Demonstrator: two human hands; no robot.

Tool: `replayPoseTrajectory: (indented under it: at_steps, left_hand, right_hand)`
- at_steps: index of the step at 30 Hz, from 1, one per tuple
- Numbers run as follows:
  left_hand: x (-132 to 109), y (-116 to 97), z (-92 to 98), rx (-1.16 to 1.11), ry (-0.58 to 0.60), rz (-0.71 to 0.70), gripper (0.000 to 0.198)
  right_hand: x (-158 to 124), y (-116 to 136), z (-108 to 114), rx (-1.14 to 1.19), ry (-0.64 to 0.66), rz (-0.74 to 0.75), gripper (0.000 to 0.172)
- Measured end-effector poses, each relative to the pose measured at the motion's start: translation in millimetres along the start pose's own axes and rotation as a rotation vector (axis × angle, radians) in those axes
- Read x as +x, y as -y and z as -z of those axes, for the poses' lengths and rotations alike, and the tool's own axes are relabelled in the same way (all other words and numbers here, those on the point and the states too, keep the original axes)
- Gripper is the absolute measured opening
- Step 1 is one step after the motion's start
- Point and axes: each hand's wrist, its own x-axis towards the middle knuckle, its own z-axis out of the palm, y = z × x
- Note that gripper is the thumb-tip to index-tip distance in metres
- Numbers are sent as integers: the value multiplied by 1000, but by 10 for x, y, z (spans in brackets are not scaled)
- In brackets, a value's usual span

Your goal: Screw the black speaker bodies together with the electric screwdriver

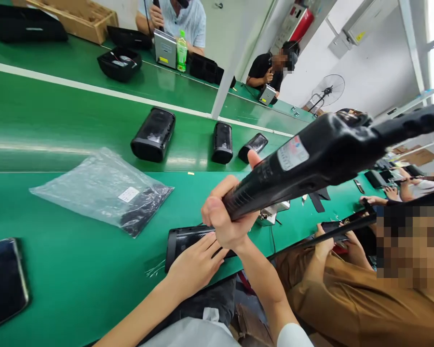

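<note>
My right hand (232, 219), fingers clamped on electric screwdriver (300, 168), left hand (195, 264), fingers outstretched on black speaker (184, 240), lower centre

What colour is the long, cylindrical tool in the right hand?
The long, cylindrical tool is black with a pale rectangular label, best seen in the head view.

A smartphone (5, 284) lies at the lower left of the frame. A clear plastic bag (94, 185) lies flat at left of centre, with a white label (128, 194). At the upper left stands a cardboard box (101, 30). At top centre, a green-labelled bottle (181, 52) stands upright beside a silver box (165, 48). A pedestal fan (327, 90) occupies the upper right.
</note>
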Motion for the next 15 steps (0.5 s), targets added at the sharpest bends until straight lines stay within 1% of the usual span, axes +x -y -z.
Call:
replayPoseTrajectory:
  at_steps: [2, 6, 11, 15]
  left_hand:
    - [-8, -7, -24, -1, 12, 5, 29]
    - [-17, -13, -55, -14, 44, 17, 35]
    - [-29, -21, -70, -38, 75, 21, 39]
    - [-64, -6, -118, -68, 87, 4, 40]
  right_hand:
    - [-6, -50, -60, 16, 16, -11, 48]
    - [-30, -106, -73, 45, 14, -15, 40]
    - [-27, -136, -86, 59, 9, -11, 39]
    - [-135, -289, -83, 52, 33, -53, 37]
